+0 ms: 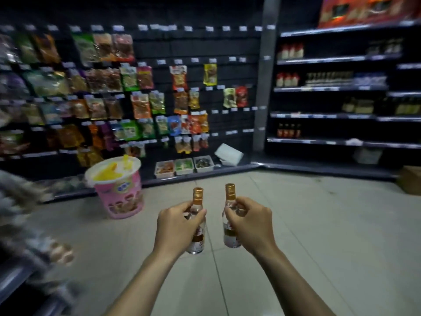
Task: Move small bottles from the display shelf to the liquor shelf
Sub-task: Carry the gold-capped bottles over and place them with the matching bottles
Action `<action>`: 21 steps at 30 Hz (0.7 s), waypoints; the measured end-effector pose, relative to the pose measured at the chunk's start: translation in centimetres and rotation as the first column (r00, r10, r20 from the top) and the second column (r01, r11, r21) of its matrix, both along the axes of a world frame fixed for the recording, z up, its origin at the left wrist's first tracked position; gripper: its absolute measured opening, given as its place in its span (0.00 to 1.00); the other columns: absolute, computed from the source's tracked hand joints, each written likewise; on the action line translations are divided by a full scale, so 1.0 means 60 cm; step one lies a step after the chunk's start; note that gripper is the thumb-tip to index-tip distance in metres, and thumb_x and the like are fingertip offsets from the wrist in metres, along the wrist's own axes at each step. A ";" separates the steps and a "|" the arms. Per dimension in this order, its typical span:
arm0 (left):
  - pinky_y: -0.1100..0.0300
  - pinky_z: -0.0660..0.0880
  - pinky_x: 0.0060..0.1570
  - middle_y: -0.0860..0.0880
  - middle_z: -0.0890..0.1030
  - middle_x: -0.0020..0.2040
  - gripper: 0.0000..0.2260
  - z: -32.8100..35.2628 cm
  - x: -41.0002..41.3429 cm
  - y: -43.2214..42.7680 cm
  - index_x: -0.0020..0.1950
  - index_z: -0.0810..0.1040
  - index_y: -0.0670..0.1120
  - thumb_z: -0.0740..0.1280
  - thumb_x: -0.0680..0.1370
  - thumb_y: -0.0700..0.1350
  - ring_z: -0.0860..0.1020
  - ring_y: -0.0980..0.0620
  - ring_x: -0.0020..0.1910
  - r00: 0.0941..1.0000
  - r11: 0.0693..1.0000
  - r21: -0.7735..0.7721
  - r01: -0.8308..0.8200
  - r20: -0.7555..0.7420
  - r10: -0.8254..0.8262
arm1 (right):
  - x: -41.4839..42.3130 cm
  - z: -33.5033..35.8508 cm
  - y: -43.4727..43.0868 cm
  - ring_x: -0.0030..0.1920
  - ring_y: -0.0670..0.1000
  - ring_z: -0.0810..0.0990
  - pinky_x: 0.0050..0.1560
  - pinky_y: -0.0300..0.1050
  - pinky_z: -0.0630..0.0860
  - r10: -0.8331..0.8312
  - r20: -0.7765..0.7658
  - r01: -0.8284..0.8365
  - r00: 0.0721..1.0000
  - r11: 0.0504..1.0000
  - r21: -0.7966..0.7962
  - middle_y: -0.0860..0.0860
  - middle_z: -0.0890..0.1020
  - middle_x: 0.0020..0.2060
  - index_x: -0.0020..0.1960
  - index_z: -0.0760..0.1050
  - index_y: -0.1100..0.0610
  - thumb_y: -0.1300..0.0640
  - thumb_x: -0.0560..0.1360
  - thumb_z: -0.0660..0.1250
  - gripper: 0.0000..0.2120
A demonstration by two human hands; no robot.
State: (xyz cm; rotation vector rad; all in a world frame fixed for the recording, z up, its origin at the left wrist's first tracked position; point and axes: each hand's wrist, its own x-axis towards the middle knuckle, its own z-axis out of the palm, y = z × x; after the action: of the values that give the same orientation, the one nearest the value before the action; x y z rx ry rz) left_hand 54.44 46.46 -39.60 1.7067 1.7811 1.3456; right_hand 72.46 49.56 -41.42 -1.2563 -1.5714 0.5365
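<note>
I hold two small clear bottles with gold caps upright in front of me, over the tiled floor. My left hand (176,226) grips the left bottle (197,197) around its body. My right hand (250,222) grips the right bottle (230,193) the same way. The liquor shelf (330,88) stands ahead on the right, dark, with rows of bottles and much bare shelf space. The display shelf (20,265) is a blurred shape at the left edge.
A wall of hanging snack bags (109,87) fills the left and middle. A large pink noodle-cup display (118,190) stands on the floor ahead left. White trays (183,166) and a white box (229,153) sit at the wall's base. A cardboard box (410,180) is at the far right.
</note>
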 end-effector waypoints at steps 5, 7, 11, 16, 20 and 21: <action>0.65 0.80 0.46 0.63 0.85 0.42 0.03 -0.059 0.140 0.235 0.46 0.84 0.58 0.75 0.76 0.49 0.82 0.66 0.43 0.990 0.990 -0.034 0.134 0.055 -0.132 | 0.146 -0.057 0.197 0.39 0.42 0.84 0.41 0.48 0.81 -0.130 0.047 0.133 0.990 0.990 -0.051 0.42 0.85 0.36 0.44 0.84 0.51 0.55 0.73 0.75 0.01; 0.65 0.79 0.47 0.63 0.85 0.42 0.02 -0.068 0.202 0.328 0.46 0.85 0.56 0.75 0.76 0.49 0.82 0.66 0.43 0.981 0.981 -0.051 0.185 0.066 -0.182 | 0.204 -0.066 0.269 0.39 0.43 0.84 0.42 0.47 0.80 -0.195 0.056 0.199 0.979 0.978 -0.070 0.43 0.85 0.37 0.45 0.84 0.51 0.56 0.72 0.75 0.03; 0.67 0.78 0.44 0.60 0.85 0.41 0.03 -0.068 0.330 0.496 0.45 0.86 0.51 0.75 0.76 0.49 0.82 0.64 0.41 0.963 0.959 -0.092 0.268 0.049 -0.265 | 0.328 -0.065 0.394 0.40 0.43 0.83 0.43 0.43 0.79 -0.289 0.074 0.295 0.954 0.950 -0.099 0.42 0.85 0.38 0.47 0.85 0.52 0.58 0.72 0.76 0.05; 0.66 0.80 0.44 0.61 0.85 0.40 0.03 -0.085 0.473 0.674 0.45 0.87 0.51 0.75 0.76 0.50 0.82 0.65 0.42 0.933 0.923 -0.133 0.361 0.037 -0.359 | 0.478 -0.075 0.545 0.43 0.41 0.84 0.46 0.41 0.80 -0.380 0.039 0.382 0.924 0.913 -0.146 0.41 0.85 0.40 0.50 0.86 0.52 0.57 0.73 0.76 0.07; 0.73 0.77 0.41 0.61 0.85 0.41 0.03 -0.114 0.593 0.817 0.46 0.87 0.51 0.76 0.75 0.49 0.82 0.65 0.42 0.924 0.912 -0.145 0.383 0.070 -0.377 | 0.600 -0.097 0.678 0.42 0.40 0.83 0.43 0.39 0.81 -0.420 0.023 0.418 0.907 0.895 -0.158 0.41 0.85 0.38 0.49 0.84 0.50 0.57 0.74 0.76 0.05; 0.72 0.78 0.40 0.61 0.85 0.41 0.03 -0.121 0.626 0.854 0.46 0.87 0.51 0.76 0.75 0.49 0.82 0.65 0.41 0.923 0.911 -0.147 0.384 0.071 -0.378 | 0.632 -0.101 0.713 0.42 0.40 0.83 0.43 0.38 0.81 -0.424 0.016 0.421 0.905 0.893 -0.159 0.41 0.84 0.38 0.47 0.83 0.48 0.57 0.74 0.76 0.05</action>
State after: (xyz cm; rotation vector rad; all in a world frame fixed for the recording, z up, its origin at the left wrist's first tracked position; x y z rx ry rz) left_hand 91.99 97.69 -46.87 1.8045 1.3926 1.0344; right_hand 110.36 92.35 -47.48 -1.6561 -1.2017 0.3944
